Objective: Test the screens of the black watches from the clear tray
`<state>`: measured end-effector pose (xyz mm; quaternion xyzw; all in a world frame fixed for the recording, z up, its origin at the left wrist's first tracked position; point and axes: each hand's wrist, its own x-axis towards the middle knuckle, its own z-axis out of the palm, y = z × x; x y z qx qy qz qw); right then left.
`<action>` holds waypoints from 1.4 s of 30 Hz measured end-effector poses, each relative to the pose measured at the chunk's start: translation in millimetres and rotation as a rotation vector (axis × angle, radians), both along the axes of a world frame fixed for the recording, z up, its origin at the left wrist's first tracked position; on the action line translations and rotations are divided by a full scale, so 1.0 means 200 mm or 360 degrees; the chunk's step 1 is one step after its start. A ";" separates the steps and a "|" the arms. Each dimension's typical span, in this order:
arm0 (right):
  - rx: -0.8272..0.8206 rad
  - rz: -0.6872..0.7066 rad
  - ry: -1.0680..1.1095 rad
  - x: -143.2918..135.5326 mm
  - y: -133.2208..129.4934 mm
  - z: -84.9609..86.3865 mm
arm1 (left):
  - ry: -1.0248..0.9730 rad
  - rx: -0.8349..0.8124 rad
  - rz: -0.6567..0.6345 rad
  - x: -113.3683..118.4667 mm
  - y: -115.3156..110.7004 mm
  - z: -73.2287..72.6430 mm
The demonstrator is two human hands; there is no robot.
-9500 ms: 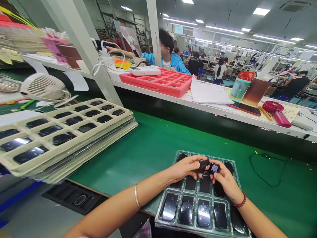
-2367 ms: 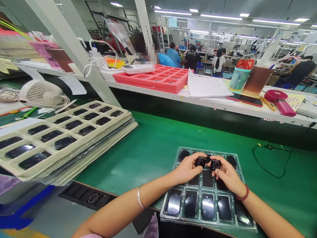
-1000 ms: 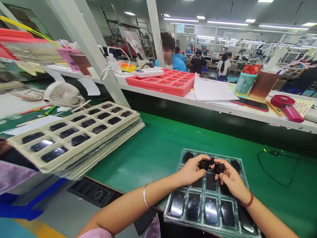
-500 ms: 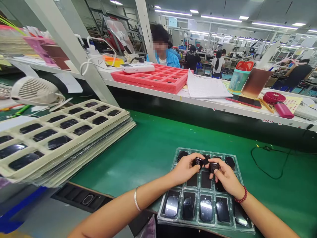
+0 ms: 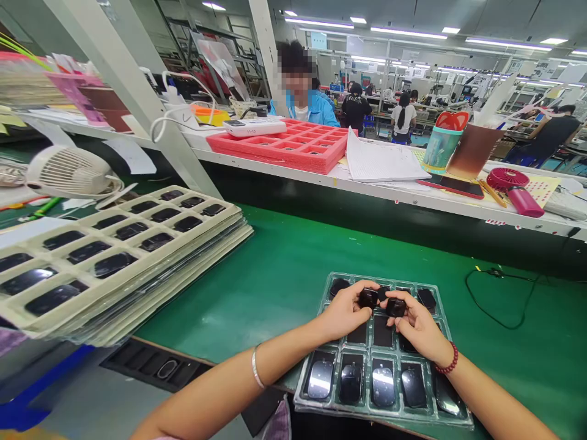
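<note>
My left hand (image 5: 349,310) is closed on a small glossy black square-shaped piece (image 5: 368,298) with rounded corners, pinched between thumb and fingers. A similar black piece (image 5: 395,307) is in my right hand (image 5: 419,330), close beside the first. Both are held just above the far part of a clear plastic tray (image 5: 362,412). In its near row lie several dark, shiny, rounded-rectangle pieces, one of them a glossy black piece (image 5: 383,384) in its own pocket. Dark items also show in the farther pockets, partly covered by my hands.
At the left stands a stack of cream trays (image 5: 220,229) holding dark pieces, with a white fan (image 5: 68,172) behind. A shelf carries a red foam tray (image 5: 275,156), papers (image 5: 380,156), a phone (image 5: 454,185) and a pink fan (image 5: 516,189). A black cable (image 5: 499,318) lies right. A person sits opposite.
The held pieces have tilted: faces with fine print showed before, and smooth glossy faces show now. My right thumb has slid down off its piece. The view has shifted slightly.
</note>
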<state>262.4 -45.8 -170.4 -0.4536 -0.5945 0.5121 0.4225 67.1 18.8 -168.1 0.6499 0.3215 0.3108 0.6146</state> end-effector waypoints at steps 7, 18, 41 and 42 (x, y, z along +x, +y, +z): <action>-0.0030 -0.0032 0.0041 0.00 0.01 0.00 | -0.0038 -0.0034 -0.0030 0.00 0.01 0.00; -0.0024 -0.0003 0.0077 0.02 0.01 -0.03 | -0.0076 0.0011 -0.0079 0.00 0.01 -0.02; -0.0054 -0.0026 0.0062 0.02 0.01 -0.02 | -0.0052 -0.0030 -0.0034 0.01 0.00 0.01; -0.0054 -0.0034 0.0058 0.02 0.01 -0.01 | -0.0067 -0.0042 -0.0043 0.01 0.00 0.01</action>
